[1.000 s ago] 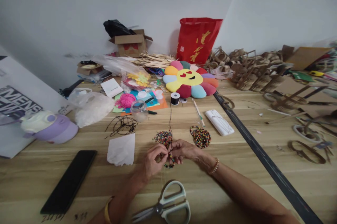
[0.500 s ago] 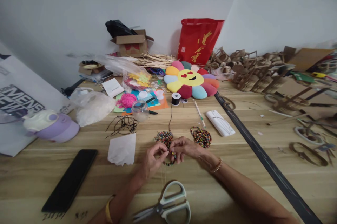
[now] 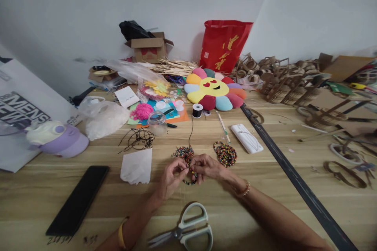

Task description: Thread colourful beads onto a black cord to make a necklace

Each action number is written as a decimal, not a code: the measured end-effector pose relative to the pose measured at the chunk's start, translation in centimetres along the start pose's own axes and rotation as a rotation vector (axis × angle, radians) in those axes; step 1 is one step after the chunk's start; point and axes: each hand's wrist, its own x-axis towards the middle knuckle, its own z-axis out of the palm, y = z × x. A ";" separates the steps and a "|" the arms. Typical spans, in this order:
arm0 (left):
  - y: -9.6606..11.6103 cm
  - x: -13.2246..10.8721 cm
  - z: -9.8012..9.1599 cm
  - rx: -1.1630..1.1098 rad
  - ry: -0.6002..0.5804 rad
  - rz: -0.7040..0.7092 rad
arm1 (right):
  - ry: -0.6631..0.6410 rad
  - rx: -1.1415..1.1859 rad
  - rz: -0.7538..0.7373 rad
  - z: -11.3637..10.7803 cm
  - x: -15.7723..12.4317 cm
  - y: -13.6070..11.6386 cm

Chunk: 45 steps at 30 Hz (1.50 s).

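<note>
Beaded loop [image 3: 190, 179]: low over table [image 3: 265, 207] centre, pinched between left hand [image 3: 170, 178] and right hand [image 3: 207, 166], fingertips closed on it. Partly strung, seemingly; black cord [image 3: 191, 133] uncut from spool [image 3: 197, 110]; loose beads [image 3: 182, 152] lie beside.

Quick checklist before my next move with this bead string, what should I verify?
1. Both hands grip the bead string: left hand, right hand. Ok.
2. Cord runs straight from the spool to the hands, no snag seen. Ok.
3. Beads lie just beyond the hands. Ok.
4. Scissors lie close by, on the near side. Ok.
5. String's end between the fingers is hidden. Cannot tell.
</note>
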 end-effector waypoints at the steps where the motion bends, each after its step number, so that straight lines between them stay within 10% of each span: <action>1: 0.1 -0.1 0.0 0.023 -0.006 0.019 | 0.006 -0.019 -0.001 0.0 0.0 0.1; 19: -0.2 0.3 -0.1 -0.010 0.084 -0.114 | 0.216 -0.636 -0.280 1.8 -1.2 -1.4; 36: -1.5 0.4 -1.0 0.071 -0.097 -0.145 | 0.062 -1.157 -0.664 1.7 -2.0 -2.3; 45: 0.3 0.3 -1.0 0.249 -0.118 -0.036 | 0.042 -1.148 -0.597 1.7 -1.9 -2.2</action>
